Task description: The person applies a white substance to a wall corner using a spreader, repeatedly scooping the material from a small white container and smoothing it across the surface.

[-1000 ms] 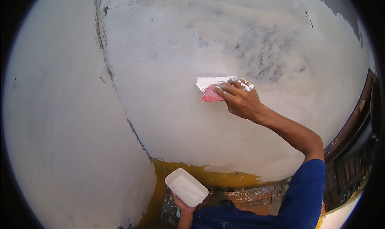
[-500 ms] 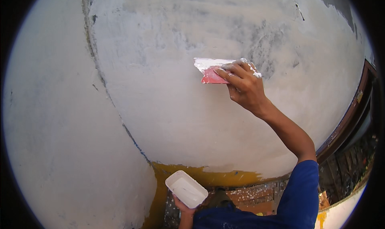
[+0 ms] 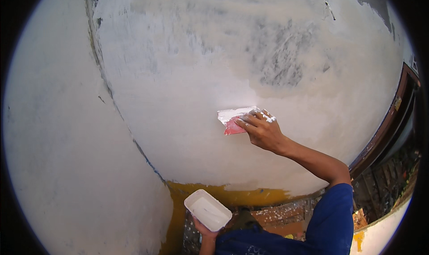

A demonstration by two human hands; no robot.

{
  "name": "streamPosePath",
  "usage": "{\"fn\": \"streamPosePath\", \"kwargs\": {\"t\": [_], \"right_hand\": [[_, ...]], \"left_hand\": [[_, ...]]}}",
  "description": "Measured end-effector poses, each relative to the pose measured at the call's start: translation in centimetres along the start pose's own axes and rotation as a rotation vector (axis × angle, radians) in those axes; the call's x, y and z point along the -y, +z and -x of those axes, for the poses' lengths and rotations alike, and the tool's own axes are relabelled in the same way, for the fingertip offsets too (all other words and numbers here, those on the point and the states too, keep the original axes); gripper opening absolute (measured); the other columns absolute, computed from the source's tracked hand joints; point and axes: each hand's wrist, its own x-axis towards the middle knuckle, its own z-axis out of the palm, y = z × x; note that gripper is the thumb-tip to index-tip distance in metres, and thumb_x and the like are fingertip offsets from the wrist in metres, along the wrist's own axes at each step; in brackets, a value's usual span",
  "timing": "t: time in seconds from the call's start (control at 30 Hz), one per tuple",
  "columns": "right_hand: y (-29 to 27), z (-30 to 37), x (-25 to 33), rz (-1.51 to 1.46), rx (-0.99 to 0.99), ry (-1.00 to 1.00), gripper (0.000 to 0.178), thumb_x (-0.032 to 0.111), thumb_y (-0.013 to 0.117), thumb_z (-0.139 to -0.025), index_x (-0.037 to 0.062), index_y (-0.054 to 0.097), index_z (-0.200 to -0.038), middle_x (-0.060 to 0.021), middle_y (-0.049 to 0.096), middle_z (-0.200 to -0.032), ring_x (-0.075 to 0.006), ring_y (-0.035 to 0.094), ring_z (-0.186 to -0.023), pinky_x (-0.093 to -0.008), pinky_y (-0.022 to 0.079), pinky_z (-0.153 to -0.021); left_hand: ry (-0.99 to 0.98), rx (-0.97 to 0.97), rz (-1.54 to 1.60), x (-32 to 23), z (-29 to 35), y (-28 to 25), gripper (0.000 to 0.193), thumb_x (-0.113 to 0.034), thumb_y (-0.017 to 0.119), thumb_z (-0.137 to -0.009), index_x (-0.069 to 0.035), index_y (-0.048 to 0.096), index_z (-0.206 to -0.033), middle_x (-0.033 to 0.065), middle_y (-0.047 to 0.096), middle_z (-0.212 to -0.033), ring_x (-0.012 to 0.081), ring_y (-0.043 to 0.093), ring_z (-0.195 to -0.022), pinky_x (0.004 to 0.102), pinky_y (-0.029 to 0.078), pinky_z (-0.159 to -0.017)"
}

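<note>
At far left, faces a pale wall (image 3: 58,130), bounded by a dark, rough corner line (image 3: 108,88). Low down, right of that line, holds a shallow white tray (image 3: 198,197) from its lower-left edge in the left hand (image 3: 205,229), fingers mostly hidden, with white paste (image 3: 212,216) inside. Higher and farther right, grips a red-and-white scraper (image 3: 231,122) at the whitened front wall (image 3: 187,94), thumb and fingers of the white-smeared right hand (image 3: 264,132) closed around it, below a dark grey patch (image 3: 286,65).
</note>
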Motion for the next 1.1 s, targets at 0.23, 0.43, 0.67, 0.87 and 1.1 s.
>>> {"fn": "streamPosePath", "kwargs": {"t": [0.23,0.43,0.67,0.87,1.1], "right_hand": [[-8.1,-9.2,-10.6,0.342,-0.472,0.043,0.058,-0.002,0.066,-0.068,0.0161,0.064,-0.123,-0.0002,0.064,-0.116,-0.0261,0.060,-0.101,-0.0377,0.049,-0.081],[-2.8,-2.3,-9.3,0.337,-0.240,0.042,0.057,-0.002,0.067,-0.074,0.0226,0.063,-0.125,0.0016,0.062,-0.120,-0.0248,0.057,-0.111,-0.0370,0.044,-0.090],[-13.6,-12.2,-9.9,0.226,-0.538,0.026,0.049,-0.012,0.065,-0.070,0.0138,0.072,-0.112,-0.0037,0.070,-0.101,-0.0244,0.064,-0.090,-0.0342,0.052,-0.079],[-14.4,-15.8,-14.7,0.432,-0.441,0.086,0.038,-0.001,0.066,-0.081,0.0160,0.070,-0.114,-0.0025,0.070,-0.101,-0.0233,0.064,-0.094,-0.0354,0.055,-0.076],[-3.4,0.5,-5.9,0.293,-0.192,0.050,0.047,-0.004,0.063,-0.068,0.0119,0.067,-0.112,-0.0034,0.066,-0.108,-0.0249,0.062,-0.103,-0.0373,0.049,-0.084]], "left_hand": [[0.001,-0.004,-0.022,0.1,-0.3,0.0,0.070,-0.063,0.036,-0.094,-0.017,0.038,-0.147,0.0114,0.049,-0.142,0.0401,0.052,-0.124,0.0616,0.043,-0.100],[-0.026,0.001,-0.016,0.1,-0.9,0.8,0.071,-0.064,0.037,-0.093,-0.018,0.038,-0.146,0.0116,0.049,-0.142,0.0404,0.052,-0.124,0.0625,0.043,-0.100],[-0.050,0.013,-0.050,-0.1,-1.3,-0.3,0.073,-0.065,0.038,-0.092,-0.016,0.038,-0.146,0.0139,0.049,-0.141,0.0408,0.052,-0.124,0.0631,0.043,-0.099],[-0.115,0.002,-0.103,0.2,-1.2,0.6,0.074,-0.065,0.037,-0.092,-0.015,0.038,-0.146,0.0147,0.049,-0.141,0.0409,0.052,-0.124,0.0629,0.042,-0.100],[-0.070,-0.008,-0.041,0.1,-1.5,0.5,0.073,-0.064,0.037,-0.093,-0.014,0.038,-0.146,0.0152,0.049,-0.141,0.0413,0.052,-0.124,0.0624,0.042,-0.101]]}}
